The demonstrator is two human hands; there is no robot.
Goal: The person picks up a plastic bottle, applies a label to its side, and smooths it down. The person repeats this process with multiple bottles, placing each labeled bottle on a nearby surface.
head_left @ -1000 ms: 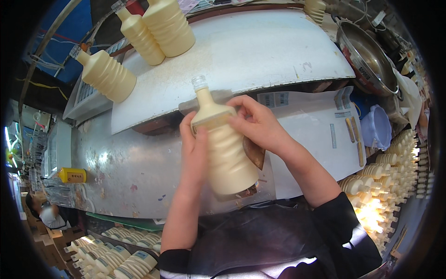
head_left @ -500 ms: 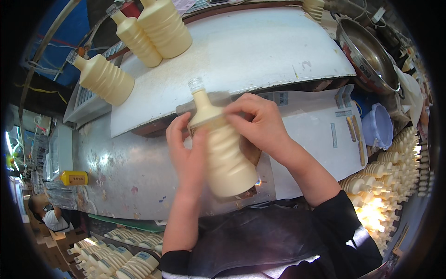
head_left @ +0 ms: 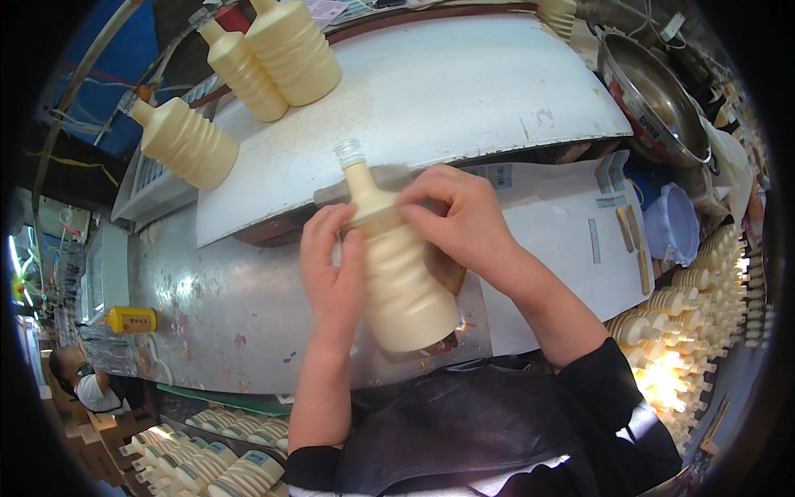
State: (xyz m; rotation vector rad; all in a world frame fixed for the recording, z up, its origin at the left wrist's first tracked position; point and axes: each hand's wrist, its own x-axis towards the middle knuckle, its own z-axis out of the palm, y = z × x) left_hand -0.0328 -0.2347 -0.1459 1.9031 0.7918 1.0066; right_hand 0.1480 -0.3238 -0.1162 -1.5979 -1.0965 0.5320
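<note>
A cream bottle [head_left: 407, 290] with ribbed sides and a clear neck leans in front of me, its neck pointing away. Around its shoulder runs a thin, see-through strip [head_left: 377, 218]. My left hand [head_left: 333, 257] is closed at the strip's left end, fingertips against the bottle's shoulder and thumb lower down. Pinched at the other end of the strip, my right hand [head_left: 455, 211] touches the shoulder's right side. Whatever props the bottle from behind is mostly hidden.
Cream bottles [head_left: 294, 54] stand on the white board [head_left: 464, 83] and at left. Rows of bottles lie at lower left [head_left: 228, 464] and right [head_left: 675, 319]. A yellow bottle [head_left: 131, 319], metal pan [head_left: 654, 91], lilac basin [head_left: 672, 224] and paper strips [head_left: 595, 240] surround the bench.
My left hand has shifted slightly up and right, its fingertips now on the bottle's shoulder near the neck. The right hand and the bottle have barely moved.
</note>
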